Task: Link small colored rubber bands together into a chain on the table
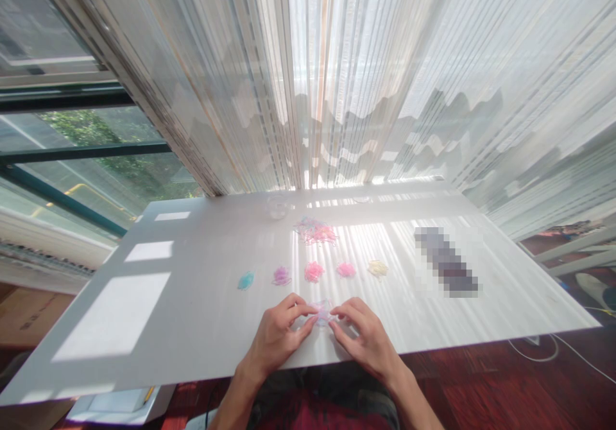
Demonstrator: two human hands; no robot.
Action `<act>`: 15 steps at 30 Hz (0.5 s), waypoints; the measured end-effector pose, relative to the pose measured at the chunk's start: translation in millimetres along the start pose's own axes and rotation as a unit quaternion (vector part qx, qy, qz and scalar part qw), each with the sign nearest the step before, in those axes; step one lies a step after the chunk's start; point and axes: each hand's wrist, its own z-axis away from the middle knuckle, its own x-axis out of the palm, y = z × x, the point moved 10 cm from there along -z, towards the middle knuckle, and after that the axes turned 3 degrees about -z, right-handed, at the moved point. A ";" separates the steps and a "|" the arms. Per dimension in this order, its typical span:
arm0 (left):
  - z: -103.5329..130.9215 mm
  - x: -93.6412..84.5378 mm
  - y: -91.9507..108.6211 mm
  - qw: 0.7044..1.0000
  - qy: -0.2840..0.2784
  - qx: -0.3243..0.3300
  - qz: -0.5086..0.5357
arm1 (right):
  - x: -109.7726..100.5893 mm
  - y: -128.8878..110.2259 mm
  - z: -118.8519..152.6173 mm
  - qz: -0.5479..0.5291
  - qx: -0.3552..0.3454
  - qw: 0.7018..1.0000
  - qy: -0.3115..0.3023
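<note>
A small heap of pale purple and bluish thin bands, which look like little rubber bands, lies near the table's front edge. My left hand pinches at its left side with thumb and forefinger. From the right, my right hand does the same, its fingertips closed in on the bands. Just beyond my hands is a row of small heaps: teal bands, purple bands, red-pink bands, pink bands and yellow bands. Behind them spreads a larger mixed heap.
A clear round container stands at the back of the white table, with a clear flat disc to its right. A pixelated dark object lies on the right. Sheer curtains hang behind the table; a window is at left.
</note>
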 end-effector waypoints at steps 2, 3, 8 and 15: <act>-0.7 1.1 -2.5 0.999 0.007 -0.013 0.036 | -1.3 -1.3 -0.5 -0.015 0.001 1.000 0.004; -1.1 2.0 -3.3 0.999 0.008 -0.017 0.049 | -2.2 -1.5 -0.5 -0.023 0.002 1.000 0.009; -2.9 6.7 -4.8 0.997 0.005 -0.025 0.071 | -6.3 0.4 1.0 -0.035 0.000 0.999 0.034; -3.0 9.0 -5.0 0.997 -0.003 -0.028 0.070 | -8.0 -2.7 -1.0 -0.040 -0.005 0.999 0.036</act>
